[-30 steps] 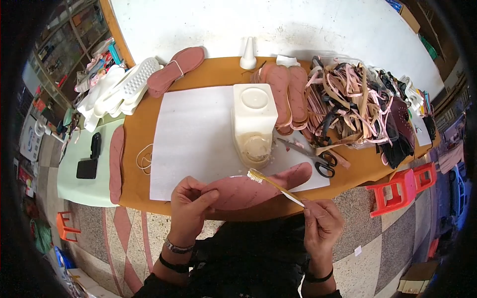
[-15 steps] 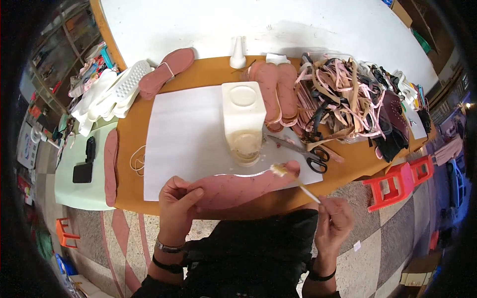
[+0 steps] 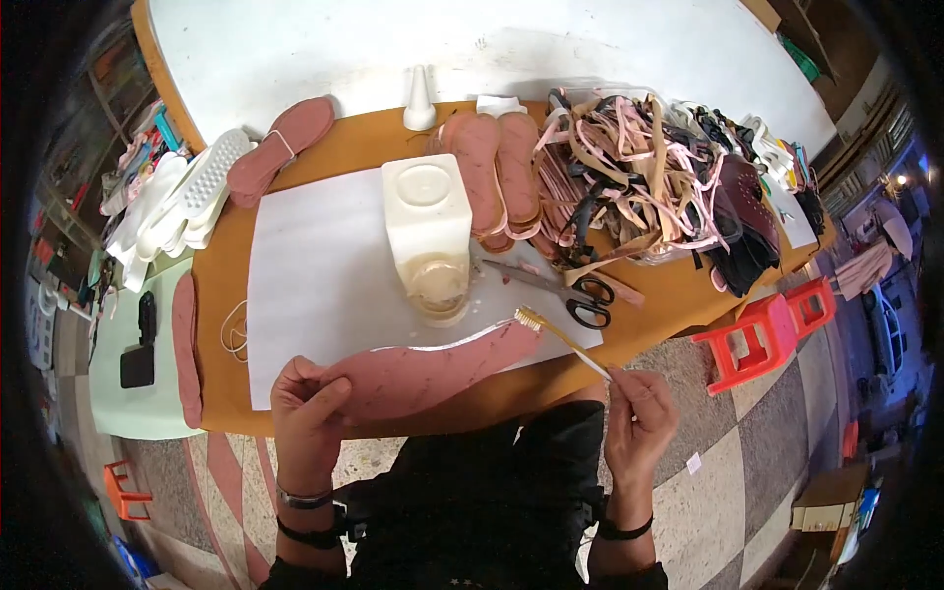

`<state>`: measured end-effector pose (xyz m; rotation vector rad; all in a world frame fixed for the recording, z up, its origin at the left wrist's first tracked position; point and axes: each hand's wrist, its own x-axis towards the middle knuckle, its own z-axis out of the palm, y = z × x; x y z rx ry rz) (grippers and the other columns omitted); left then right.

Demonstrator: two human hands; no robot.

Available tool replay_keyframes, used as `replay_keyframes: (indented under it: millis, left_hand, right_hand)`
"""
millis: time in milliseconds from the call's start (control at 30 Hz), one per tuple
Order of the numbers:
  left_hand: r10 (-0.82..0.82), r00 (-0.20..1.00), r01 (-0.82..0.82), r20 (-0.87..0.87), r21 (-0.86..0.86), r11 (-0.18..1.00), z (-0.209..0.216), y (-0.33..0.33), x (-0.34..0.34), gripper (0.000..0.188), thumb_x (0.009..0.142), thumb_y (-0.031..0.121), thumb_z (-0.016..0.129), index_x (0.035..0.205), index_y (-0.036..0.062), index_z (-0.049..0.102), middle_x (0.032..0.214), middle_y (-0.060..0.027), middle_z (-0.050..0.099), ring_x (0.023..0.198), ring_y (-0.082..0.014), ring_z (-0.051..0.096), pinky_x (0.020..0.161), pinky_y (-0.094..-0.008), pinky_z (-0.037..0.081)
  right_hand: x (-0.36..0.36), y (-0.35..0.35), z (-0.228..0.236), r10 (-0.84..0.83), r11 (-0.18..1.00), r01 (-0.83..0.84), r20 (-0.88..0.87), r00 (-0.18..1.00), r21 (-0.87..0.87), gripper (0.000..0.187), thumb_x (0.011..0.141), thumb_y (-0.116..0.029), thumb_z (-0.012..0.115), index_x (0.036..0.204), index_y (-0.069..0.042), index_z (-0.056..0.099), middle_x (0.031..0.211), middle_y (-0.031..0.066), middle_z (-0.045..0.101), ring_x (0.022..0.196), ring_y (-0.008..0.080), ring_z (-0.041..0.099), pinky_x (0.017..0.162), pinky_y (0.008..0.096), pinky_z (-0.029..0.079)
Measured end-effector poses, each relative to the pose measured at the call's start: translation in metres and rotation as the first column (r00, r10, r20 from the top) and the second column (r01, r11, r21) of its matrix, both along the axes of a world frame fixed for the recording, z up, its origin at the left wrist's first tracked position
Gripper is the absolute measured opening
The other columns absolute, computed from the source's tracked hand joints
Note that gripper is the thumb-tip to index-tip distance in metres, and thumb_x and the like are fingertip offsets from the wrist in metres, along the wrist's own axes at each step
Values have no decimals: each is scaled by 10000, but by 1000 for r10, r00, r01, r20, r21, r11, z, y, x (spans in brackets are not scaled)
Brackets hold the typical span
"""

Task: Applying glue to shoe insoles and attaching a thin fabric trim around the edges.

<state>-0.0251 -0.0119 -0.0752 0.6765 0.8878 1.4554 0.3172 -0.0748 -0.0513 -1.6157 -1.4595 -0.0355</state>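
My left hand pinches one end of a pink, sole-shaped shoe insole between thumb and fingers, holding it above the table's near edge. A wet white line runs along the insole's far edge. In my right hand is the thin handle of a toothbrush. Its bristles touch the insole's far edge near the right end. Beyond the insole, a white plastic jug stands with its cut, stained mouth facing me. Black-handled scissors lie right of the jug, blades partly over the white sheet.
A white paper sheet covers the table's middle. Stacked pink insoles and a heap of straps lie at the back right. White soles and a tied pink bundle lie back left. A red stool stands at right.
The brush has moved slightly left along the insole's edge, and its bristles now show clearly. The whole scene has shifted left in view. Both hands keep their holds.
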Motion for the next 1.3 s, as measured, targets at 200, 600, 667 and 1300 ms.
replay_keyframes:
  millis: [200, 600, 667, 1300]
  left_hand:
    - [2, 1000, -1, 31, -13, 1000, 0, 3, -3, 218, 892, -74, 713, 922, 101, 586, 862, -55, 717, 665, -111, 657, 542, -244, 534]
    - [-19, 992, 31, 122, -99, 995, 1, 10, 14, 184, 906, 3, 752, 942, 102, 602, 851, -22, 697, 648, -86, 646, 497, -219, 502]
    - [-6, 994, 22, 111, -137, 990, 1, 9, 15, 180, 906, 10, 755, 942, 100, 603, 845, -19, 693, 647, -90, 646, 503, -225, 505]
    - [-63, 964, 129, 260, -246, 961, 4, 1, 8, 130, 912, 20, 741, 939, 100, 642, 848, -26, 697, 696, -115, 659, 534, -255, 501]
  right_hand:
    - [13, 1, -5, -89, 994, 91, -34, 995, 57, 189, 895, 70, 688, 1048, -1, 773, 919, 138, 700, 809, 248, 676, 715, 323, 527]
    - [-29, -27, -11, 265, 964, -258, -135, 955, 65, 143, 899, 31, 700, 1021, 18, 773, 912, 163, 709, 844, 261, 704, 749, 320, 556]
    - [-30, -26, -14, 282, 959, -276, -85, 956, 69, 165, 889, 37, 713, 1039, 11, 777, 906, 161, 702, 830, 250, 699, 709, 309, 552]
    - [8, -22, -23, 60, 980, -54, -25, 998, 190, 167, 950, 41, 634, 1077, 23, 742, 964, 138, 643, 888, 246, 614, 784, 333, 485]
